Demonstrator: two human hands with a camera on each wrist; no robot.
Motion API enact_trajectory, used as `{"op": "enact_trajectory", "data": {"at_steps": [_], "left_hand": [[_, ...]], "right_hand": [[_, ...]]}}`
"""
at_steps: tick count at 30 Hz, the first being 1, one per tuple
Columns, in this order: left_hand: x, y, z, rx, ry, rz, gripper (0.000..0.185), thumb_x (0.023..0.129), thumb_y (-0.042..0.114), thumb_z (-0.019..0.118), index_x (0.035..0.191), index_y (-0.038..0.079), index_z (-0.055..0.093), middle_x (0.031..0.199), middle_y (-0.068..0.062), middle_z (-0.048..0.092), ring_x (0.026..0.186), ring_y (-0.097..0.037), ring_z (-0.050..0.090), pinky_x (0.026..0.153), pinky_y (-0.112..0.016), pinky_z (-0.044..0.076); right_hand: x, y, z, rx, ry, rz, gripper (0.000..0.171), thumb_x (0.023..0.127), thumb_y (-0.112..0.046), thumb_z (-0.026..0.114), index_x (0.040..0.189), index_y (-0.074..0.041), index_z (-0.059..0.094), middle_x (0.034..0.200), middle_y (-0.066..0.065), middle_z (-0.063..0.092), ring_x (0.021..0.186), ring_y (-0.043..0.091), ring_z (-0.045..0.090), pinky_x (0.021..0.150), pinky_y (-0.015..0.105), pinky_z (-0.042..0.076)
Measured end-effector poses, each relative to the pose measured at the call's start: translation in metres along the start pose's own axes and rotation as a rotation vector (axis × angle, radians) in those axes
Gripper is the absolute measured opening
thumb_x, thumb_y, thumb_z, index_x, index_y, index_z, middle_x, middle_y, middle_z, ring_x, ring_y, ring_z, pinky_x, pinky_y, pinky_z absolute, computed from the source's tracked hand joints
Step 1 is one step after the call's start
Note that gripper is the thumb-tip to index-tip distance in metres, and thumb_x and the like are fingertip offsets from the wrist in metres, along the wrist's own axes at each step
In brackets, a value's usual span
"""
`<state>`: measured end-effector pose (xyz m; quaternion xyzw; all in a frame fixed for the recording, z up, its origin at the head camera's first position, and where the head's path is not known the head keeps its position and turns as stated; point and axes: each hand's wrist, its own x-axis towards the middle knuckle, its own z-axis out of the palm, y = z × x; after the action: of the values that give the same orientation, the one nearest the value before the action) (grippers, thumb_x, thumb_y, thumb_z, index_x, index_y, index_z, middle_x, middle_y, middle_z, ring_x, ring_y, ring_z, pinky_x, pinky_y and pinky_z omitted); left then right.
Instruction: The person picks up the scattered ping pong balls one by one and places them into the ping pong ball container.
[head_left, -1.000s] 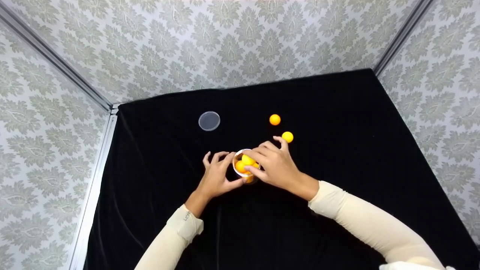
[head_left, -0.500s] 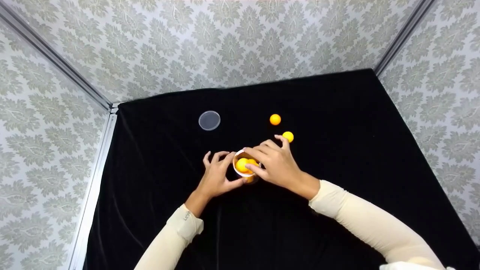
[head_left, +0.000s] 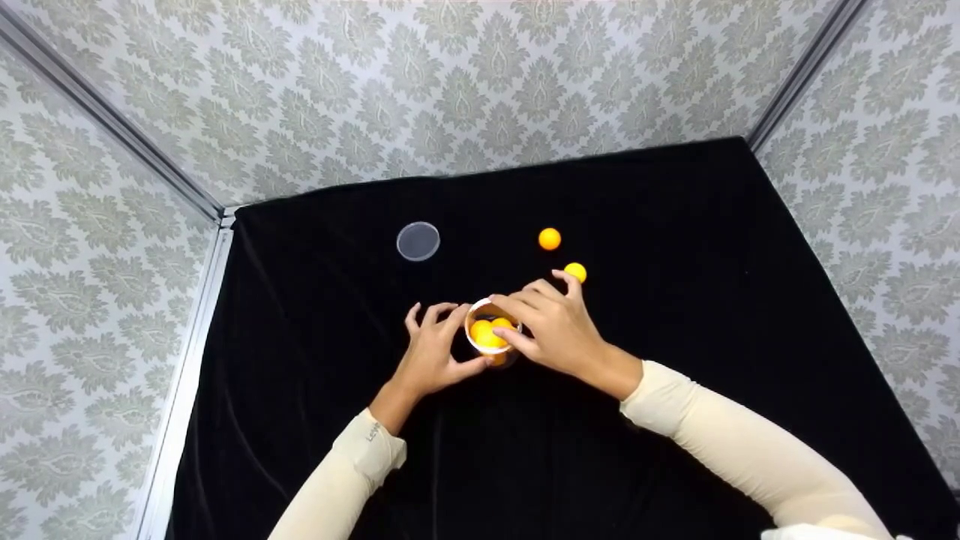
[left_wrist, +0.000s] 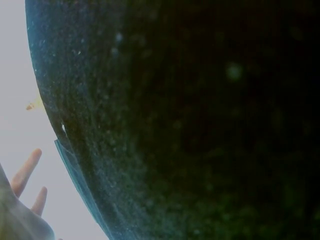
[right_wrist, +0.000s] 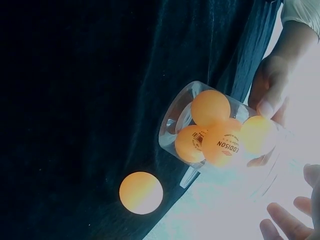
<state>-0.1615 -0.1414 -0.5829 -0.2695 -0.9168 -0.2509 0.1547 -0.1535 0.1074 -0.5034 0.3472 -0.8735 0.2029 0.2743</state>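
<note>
Left hand (head_left: 433, 352) gripping clear plastic cup (head_left: 491, 335) from left side, thumb and fingers curling round wall. Cup sitting mid black cloth (head_left: 675, 225), holding several orange balls (right_wrist: 220, 135). Right hand (head_left: 555, 330) hovering over cup rim, fingers loosely bent, holding nothing as far as I can see. Two loose balls lying on cloth: one (head_left: 575, 271) right by right fingertips, other (head_left: 550, 238) bit further back. Clear lid (head_left: 418, 241) lying flat, well apart to back left.
</note>
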Motion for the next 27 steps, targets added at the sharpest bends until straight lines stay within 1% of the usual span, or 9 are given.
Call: {"op": "enact_trajectory", "data": {"at_steps": [4,8,14,21,27], "left_hand": [[0.0,0.0,0.0,-0.01,-0.011,-0.003,0.088,0.073,0.071,0.077,0.142,0.021,0.056,0.128,0.002,0.067,0.126,-0.024,0.053,0.108,-0.074,0.021],[0.0,-0.001,0.0,-0.016,-0.012,0.001,0.087,0.074,0.072,0.074,0.141,0.019,0.056,0.127,0.002,0.068,0.126,-0.025,0.054,0.108,-0.075,0.021],[0.0,-0.002,0.0,-0.014,-0.013,-0.001,0.088,0.075,0.074,0.073,0.14,0.018,0.057,0.125,-0.001,0.07,0.126,-0.025,0.054,0.107,-0.077,0.023],[0.0,0.0,-0.001,-0.014,-0.017,-0.004,0.089,0.075,0.073,0.073,0.141,0.017,0.056,0.126,-0.003,0.069,0.126,-0.026,0.053,0.108,-0.077,0.022],[-0.001,-0.001,-0.001,-0.007,-0.007,0.005,0.088,0.074,0.073,0.074,0.14,0.017,0.057,0.126,-0.004,0.069,0.126,-0.026,0.054,0.107,-0.076,0.023]], "right_hand": [[0.0,0.002,-0.001,-0.007,-0.003,0.003,0.042,0.091,-0.042,0.074,0.128,-0.022,0.072,0.103,-0.007,0.077,0.096,0.016,0.066,0.103,0.063,0.036],[0.001,0.007,-0.004,-0.016,0.015,0.019,0.043,0.091,-0.044,0.073,0.128,-0.022,0.072,0.103,-0.006,0.077,0.096,0.017,0.066,0.103,0.062,0.035],[0.001,0.018,-0.009,-0.032,0.043,0.045,0.042,0.09,-0.042,0.076,0.127,-0.023,0.072,0.105,-0.004,0.077,0.096,0.018,0.067,0.103,0.062,0.036],[-0.004,0.029,-0.011,-0.063,0.011,0.097,0.04,0.096,-0.046,0.067,0.13,-0.025,0.071,0.11,-0.004,0.077,0.098,0.017,0.067,0.102,0.065,0.038],[-0.011,0.037,-0.006,-0.065,-0.011,0.139,0.04,0.098,-0.047,0.064,0.129,-0.023,0.071,0.111,-0.003,0.077,0.098,0.017,0.067,0.103,0.065,0.037]]}}
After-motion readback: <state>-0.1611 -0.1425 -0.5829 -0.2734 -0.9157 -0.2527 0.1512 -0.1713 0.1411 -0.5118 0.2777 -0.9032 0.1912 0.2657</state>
